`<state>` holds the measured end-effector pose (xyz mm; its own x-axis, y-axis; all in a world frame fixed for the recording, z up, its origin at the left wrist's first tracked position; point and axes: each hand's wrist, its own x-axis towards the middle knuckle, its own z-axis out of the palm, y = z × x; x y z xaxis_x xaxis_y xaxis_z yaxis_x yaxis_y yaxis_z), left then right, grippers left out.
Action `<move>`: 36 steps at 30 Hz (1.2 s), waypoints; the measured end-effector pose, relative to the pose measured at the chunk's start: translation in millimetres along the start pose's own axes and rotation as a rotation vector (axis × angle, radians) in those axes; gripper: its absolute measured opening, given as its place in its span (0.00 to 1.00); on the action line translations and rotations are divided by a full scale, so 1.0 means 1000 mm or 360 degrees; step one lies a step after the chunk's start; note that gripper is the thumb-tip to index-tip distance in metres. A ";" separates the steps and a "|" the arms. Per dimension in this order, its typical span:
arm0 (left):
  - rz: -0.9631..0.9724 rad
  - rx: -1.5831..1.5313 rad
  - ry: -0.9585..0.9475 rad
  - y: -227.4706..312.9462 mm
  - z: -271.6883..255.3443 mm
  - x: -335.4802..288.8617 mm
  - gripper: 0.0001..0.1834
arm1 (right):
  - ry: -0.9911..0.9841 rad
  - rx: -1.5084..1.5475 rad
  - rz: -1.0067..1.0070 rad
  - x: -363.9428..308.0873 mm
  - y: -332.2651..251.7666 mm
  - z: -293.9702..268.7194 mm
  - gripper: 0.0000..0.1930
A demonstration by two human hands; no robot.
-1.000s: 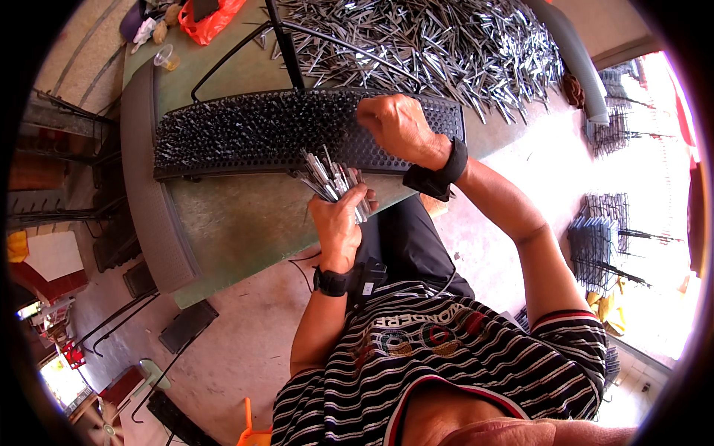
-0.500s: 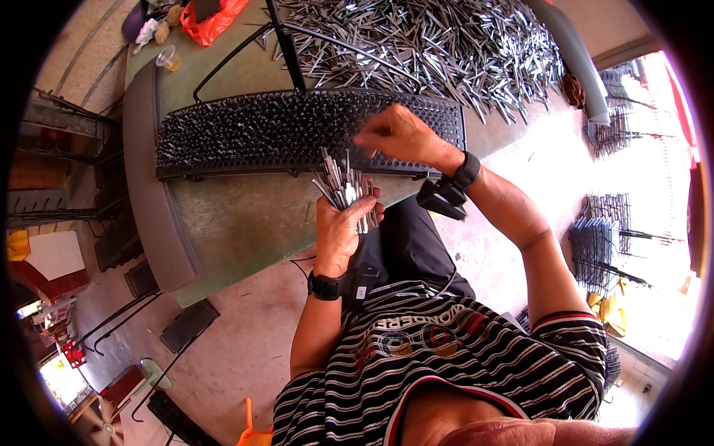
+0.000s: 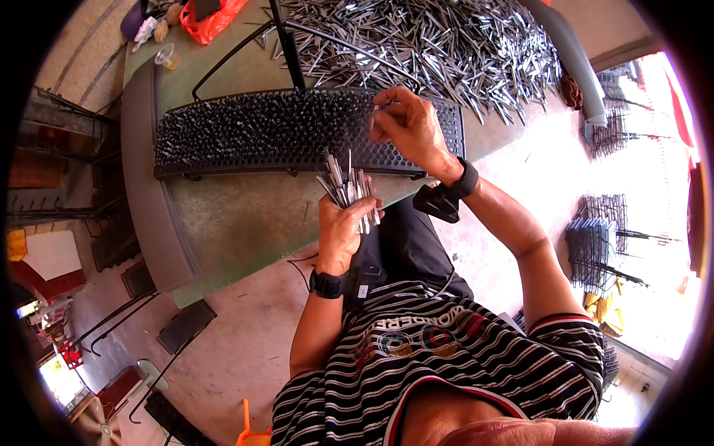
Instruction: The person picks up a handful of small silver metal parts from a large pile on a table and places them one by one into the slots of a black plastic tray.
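My left hand (image 3: 341,232) is closed round a bundle of thin metal strips (image 3: 343,187), their ends fanning up in front of the black panel. My right hand (image 3: 410,132) is over the right part of that panel, thumb and fingers pinched together, with a slim, pale, blurred metal strip (image 3: 373,119) at the fingertips. The long, curved black panel (image 3: 439,156) lies on the table and is full of small holes. Many short strips stand upright in it across the left and middle; bare holes show at the right end and along the near edge.
A large heap of loose metal strips (image 3: 431,44) covers the far table (image 3: 238,223). A black metal frame (image 3: 290,56) rises behind the panel. A grey curved panel (image 3: 145,171) borders the table's left end. A plastic cup (image 3: 168,56) and red bag (image 3: 212,22) are far left.
My right hand has moved a little right and away from me over the panel, and its fingers show more clearly. My left hand has barely shifted, still gripping the bundle.
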<state>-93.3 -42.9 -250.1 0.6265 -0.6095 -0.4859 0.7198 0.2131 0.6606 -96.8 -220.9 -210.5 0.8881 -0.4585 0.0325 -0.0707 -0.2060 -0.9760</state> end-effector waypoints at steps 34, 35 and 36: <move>0.0196 -0.0116 0.0400 0.004 -0.009 0.005 0.07 | 0.0059 -0.0316 -0.0320 -0.006 0.000 0.023 0.06; 0.0196 -0.0114 0.0395 0.004 -0.009 0.005 0.07 | 0.0028 -0.0351 -0.0340 -0.005 0.004 0.023 0.06; 0.0197 -0.0108 0.0393 0.005 -0.008 0.005 0.07 | 0.0038 -0.0380 -0.0381 -0.004 0.010 0.023 0.06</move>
<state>-84.3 -38.3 -253.9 0.7586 -0.3728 -0.5343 0.6466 0.3301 0.6877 -90.4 -200.8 -225.3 0.8816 -0.3922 0.2625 0.0319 -0.5055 -0.8623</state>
